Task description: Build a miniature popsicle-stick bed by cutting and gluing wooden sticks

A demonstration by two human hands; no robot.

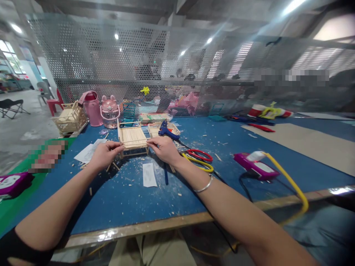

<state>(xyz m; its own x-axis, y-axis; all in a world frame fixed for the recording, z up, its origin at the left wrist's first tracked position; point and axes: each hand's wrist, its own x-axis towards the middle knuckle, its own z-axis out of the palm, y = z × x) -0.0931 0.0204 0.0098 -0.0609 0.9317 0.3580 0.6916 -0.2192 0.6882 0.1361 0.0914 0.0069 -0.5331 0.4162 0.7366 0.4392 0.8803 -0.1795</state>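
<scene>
A small model bed made of thin wooden sticks (133, 137) stands on the blue tabletop, between my hands. My left hand (107, 153) pinches its left front corner between thumb and fingers. At the right front corner, the fingertips of my right hand (163, 147) are closed on the frame. Just behind my right hand lies a blue hot glue gun (167, 132). A white paper slip (149, 175) rests in front of the model. Loose sticks and scraps are scattered around it, partly hidden by my hands.
Another stick model (70, 118), a pink flask (93, 109) and a pink-lidded bottle (109, 112) stand at the back left. Red and yellow cable coils (198, 159) lie right of my hand, near a purple power strip (256, 166). A perforated metal screen (122, 59) rises behind.
</scene>
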